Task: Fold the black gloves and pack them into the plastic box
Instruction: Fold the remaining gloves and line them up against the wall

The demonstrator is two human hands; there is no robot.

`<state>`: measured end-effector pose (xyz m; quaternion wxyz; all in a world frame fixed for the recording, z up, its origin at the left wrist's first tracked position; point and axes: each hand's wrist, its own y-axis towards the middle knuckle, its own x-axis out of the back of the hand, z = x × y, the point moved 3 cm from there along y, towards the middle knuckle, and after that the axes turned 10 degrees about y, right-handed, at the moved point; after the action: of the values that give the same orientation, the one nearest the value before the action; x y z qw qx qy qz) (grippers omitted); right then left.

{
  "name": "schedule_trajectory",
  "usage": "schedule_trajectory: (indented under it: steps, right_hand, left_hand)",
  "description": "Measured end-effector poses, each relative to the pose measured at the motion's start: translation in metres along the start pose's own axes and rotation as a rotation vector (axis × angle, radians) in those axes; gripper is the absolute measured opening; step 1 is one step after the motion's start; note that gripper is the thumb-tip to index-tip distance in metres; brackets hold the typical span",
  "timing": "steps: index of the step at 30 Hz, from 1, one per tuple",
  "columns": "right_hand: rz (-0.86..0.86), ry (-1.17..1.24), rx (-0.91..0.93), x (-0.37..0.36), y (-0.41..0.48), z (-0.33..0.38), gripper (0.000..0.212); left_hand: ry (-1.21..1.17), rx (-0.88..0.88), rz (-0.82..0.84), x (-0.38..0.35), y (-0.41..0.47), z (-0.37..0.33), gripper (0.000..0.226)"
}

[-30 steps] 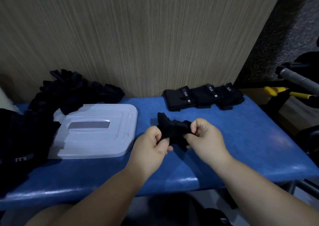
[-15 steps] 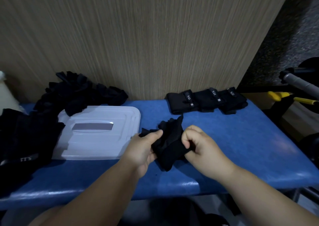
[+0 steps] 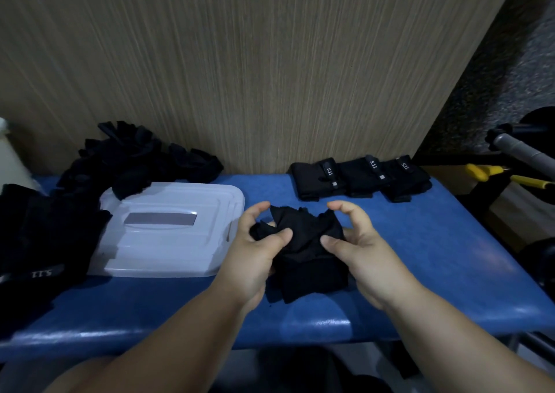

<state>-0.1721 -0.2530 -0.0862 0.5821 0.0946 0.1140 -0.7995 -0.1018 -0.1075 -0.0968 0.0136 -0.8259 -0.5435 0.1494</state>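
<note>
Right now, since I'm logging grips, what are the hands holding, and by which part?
One crumpled black glove. The left hand pinches its left side and the right hand its right side, with both thumbs on the near face.

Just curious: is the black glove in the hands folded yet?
Not folded: the glove is a crumpled bunch pinched between the left hand and right hand.

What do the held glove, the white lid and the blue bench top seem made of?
The black glove looks like soft matte fabric: it crumples and folds. The white lid seems smooth, glossy moulded plastic, with stepped ridges. The blue bench top is probably padded vinyl, judging by its sheen.
</note>
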Motion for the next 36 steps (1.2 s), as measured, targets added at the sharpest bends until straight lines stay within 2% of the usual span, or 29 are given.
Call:
schedule_trajectory:
  steps: [3, 8, 11, 13, 15, 19, 23, 25, 30, 34, 36]
  right_hand:
    - [-0.045, -0.129, 0.022, 0.005, 0.004, -0.002, 0.039]
    - [-0.156, -0.910, 0.002, 0.020, 0.005, -0.007, 0.034]
    - [-0.211, -1.189, 0.094, 0.021, 0.001, -0.002, 0.044]
    - [-0.142, -1.233, 0.257, 0.013, 0.000, 0.001, 0.045]
    - [0.038, -1.262, 0.321, 0.006, 0.001, -0.004, 0.046]
    - [0.333, -1.383, 0.081, 0.000, 0.001, -0.024, 0.054]
    - [0.371, -1.470, -0.011, -0.004, -0.001, -0.030, 0.057]
    - [0.374, -1.470, -0.014, -0.004, -0.001, -0.029, 0.058]
    - [0.320, -1.351, 0.031, 0.003, 0.002, -0.023, 0.069]
    - [0.248, -1.274, 0.105, 0.006, 0.002, -0.017, 0.073]
    - [0.277, -1.291, 0.085, 0.004, 0.000, -0.018, 0.069]
  left_hand:
    - [0.177, 0.011, -0.106, 0.005, 0.002, 0.001, 0.044]
    - [0.833, -0.012, -0.048, 0.010, 0.003, 0.005, 0.063]
    - [1.025, -0.068, -0.081, 0.015, 0.001, -0.002, 0.065]
    - [1.021, -0.029, -0.086, 0.020, 0.003, -0.004, 0.059]
    - [0.993, 0.011, -0.093, 0.024, 0.006, -0.005, 0.051]
    - [0.854, 0.016, -0.081, 0.022, 0.004, -0.008, 0.038]
    - [0.656, -0.054, -0.069, 0.016, 0.003, -0.009, 0.030]
    - [0.650, -0.118, -0.034, 0.015, 0.004, -0.009, 0.017]
    - [1.109, -0.315, 0.153, 0.007, -0.001, 0.006, 0.018]
    - [1.351, -0.549, 0.173, 0.000, -0.003, 0.019, 0.017]
    - [1.441, -0.559, 0.196, -0.001, -0.003, 0.021, 0.026]
